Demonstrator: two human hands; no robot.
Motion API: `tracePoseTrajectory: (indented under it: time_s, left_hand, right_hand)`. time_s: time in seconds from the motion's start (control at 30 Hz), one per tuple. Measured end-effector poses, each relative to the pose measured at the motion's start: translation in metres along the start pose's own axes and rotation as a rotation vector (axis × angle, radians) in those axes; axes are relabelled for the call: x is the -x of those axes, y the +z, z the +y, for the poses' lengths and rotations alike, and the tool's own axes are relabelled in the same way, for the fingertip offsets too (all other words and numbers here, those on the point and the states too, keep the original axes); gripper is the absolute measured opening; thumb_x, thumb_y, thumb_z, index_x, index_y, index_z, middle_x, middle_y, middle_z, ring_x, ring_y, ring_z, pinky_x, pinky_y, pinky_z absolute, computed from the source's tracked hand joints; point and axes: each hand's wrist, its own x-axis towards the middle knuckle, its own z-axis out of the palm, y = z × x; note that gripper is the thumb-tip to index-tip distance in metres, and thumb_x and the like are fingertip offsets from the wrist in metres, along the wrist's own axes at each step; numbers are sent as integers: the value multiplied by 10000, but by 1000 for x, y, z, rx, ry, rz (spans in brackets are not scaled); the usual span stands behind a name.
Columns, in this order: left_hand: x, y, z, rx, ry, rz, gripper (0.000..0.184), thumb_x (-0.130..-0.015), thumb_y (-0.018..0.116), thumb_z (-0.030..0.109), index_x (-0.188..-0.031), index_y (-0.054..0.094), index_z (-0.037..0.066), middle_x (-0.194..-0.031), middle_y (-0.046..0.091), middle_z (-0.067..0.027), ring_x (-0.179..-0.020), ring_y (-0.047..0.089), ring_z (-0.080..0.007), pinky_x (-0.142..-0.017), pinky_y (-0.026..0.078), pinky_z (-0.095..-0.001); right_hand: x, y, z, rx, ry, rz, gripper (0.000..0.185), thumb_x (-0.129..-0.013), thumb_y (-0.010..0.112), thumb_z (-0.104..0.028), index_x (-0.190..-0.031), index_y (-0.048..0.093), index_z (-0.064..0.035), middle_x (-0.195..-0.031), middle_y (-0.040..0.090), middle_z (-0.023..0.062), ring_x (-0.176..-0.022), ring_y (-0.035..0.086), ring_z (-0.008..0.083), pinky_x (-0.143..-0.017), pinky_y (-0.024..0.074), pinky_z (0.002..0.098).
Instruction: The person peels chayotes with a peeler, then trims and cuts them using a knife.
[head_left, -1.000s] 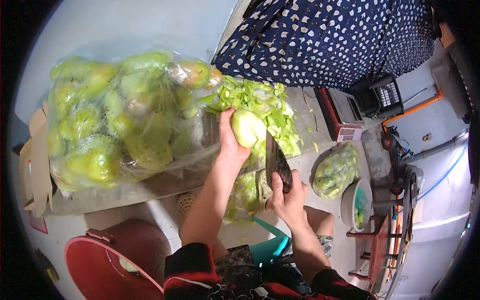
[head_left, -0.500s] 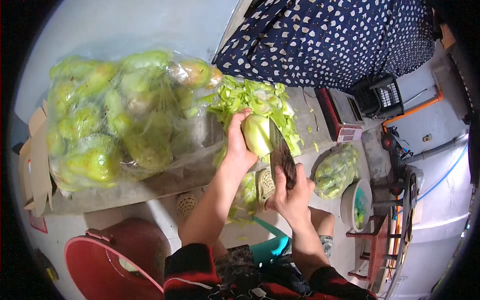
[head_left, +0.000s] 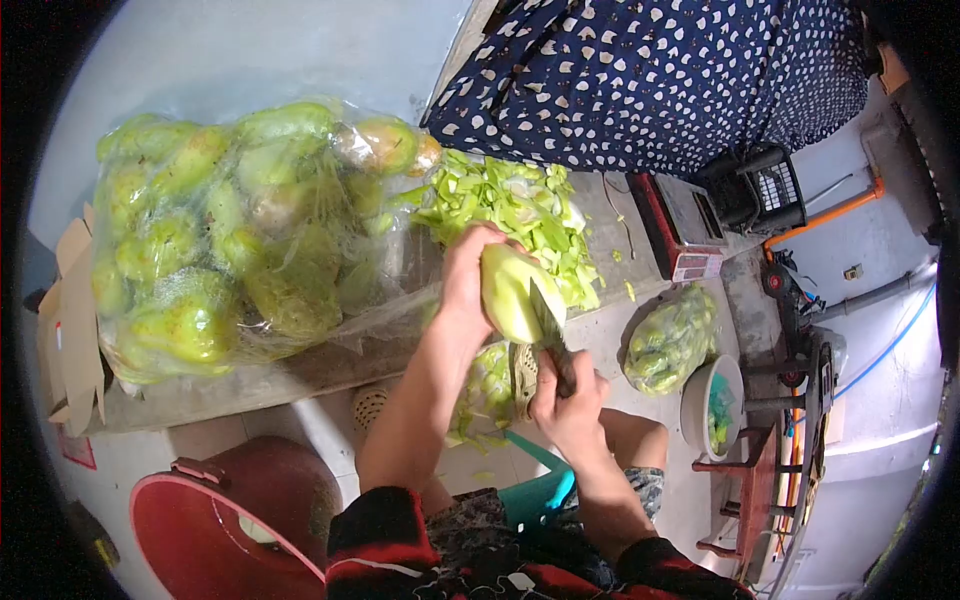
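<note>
My left hand (head_left: 470, 275) is wrapped round a pale, peeled green papaya (head_left: 512, 298) from its left side. In my right hand (head_left: 572, 408) is the handle of a knife (head_left: 548, 325), its dark blade lying against the papaya's right side. Just beyond the fruit, a heap of green peelings (head_left: 500, 200) is spread over the ledge. More peelings (head_left: 485, 395) lie below, near my foot.
A clear plastic bag of whole green papayas (head_left: 230, 240) fills the ledge's left part. A red bin (head_left: 160, 510) stands lower left. A red scale (head_left: 665, 225), another filled bag (head_left: 672, 340) and a white bucket (head_left: 693, 410) are to the right.
The knife has turned more upright, and my right hand has moved down and slightly left. The papaya has tilted in my left hand and sits a little lower.
</note>
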Motion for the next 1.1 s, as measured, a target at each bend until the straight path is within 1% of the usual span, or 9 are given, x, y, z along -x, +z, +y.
tracePoseTrajectory:
  time_s: [0.07, 0.17, 0.33, 0.4, 0.47, 0.53, 0.67, 0.9, 1.1]
  left_hand:
    - [2, 2, -5, 57, -90, 43, 121, -810, 556, 168, -905, 505, 113, -742, 579, -128, -693, 612, -321, -672, 537, -485]
    - [-9, -6, -10, -92, 130, 22, 131, -800, 570, 177, -895, 507, 113, -747, 589, -132, -694, 616, -322, -677, 538, -493]
    - [6, 14, -2, 84, -133, 100, 41, -811, 545, 97, -810, 524, 61, -706, 577, -114, -618, 583, -223, -594, 530, -366]
    - [-10, -3, -7, -175, 191, 34, 132, -795, 567, 184, -875, 497, 106, -737, 585, -126, -659, 611, -314, -647, 544, -479]
    - [-9, -3, -8, -159, 153, 53, 121, -796, 573, 202, -834, 526, 98, -741, 604, -135, -656, 614, -307, -649, 548, -465]
    - [0, 4, -9, 116, -203, 89, 119, -813, 557, 201, -812, 537, 84, -742, 605, -137, -649, 615, -293, -634, 552, -436]
    - [-16, -15, -20, -71, 27, 114, 172, -796, 582, 231, -810, 547, 62, -763, 616, -137, -646, 614, -290, -654, 556, -421]
    - [3, 16, -6, 237, -92, 177, 113, -782, 545, 159, -731, 485, 77, -682, 524, -81, -651, 555, -246, -724, 525, -421]
    - [7, 15, -17, 201, -141, 139, 121, -782, 553, 143, -745, 450, 90, -675, 488, -60, -637, 522, -213, -703, 508, -396]
  right_hand:
    - [-2, 1, -1, -15, 36, -14, 178, -859, 656, -33, -802, 488, -19, -561, 544, 145, -451, 573, 311, -441, 432, 378]
    - [-11, -3, -2, -89, 182, -96, 136, -884, 631, -62, -832, 513, -20, -571, 550, 119, -442, 569, 282, -439, 413, 374]
    - [-9, 3, 10, -81, 101, -61, 148, -883, 641, -87, -837, 512, -31, -570, 535, 103, -439, 550, 278, -444, 403, 373]
    - [-11, 1, 10, -65, 90, -56, 153, -878, 647, -85, -833, 510, -32, -564, 528, 100, -431, 538, 273, -446, 401, 371]
    - [-14, -2, 8, -72, 95, -94, 149, -871, 644, -81, -834, 509, -32, -579, 535, 104, -439, 531, 276, -459, 404, 375]
    - [-8, 3, 12, -78, 95, -62, 148, -867, 642, -78, -835, 506, -31, -586, 534, 105, -443, 527, 281, -460, 400, 378]
    - [-19, -3, 12, -37, 100, -113, 200, -869, 647, -68, -833, 459, -10, -558, 539, 177, -485, 603, 341, -470, 454, 370]
    - [-10, -18, 8, -113, 120, -68, 203, -874, 678, -118, -929, 529, 9, -568, 543, 100, -468, 499, 158, -474, 420, 301]
    - [16, -18, 33, -63, 50, -56, 214, -864, 682, -120, -877, 496, -16, -563, 536, 112, -458, 545, 205, -470, 430, 327]
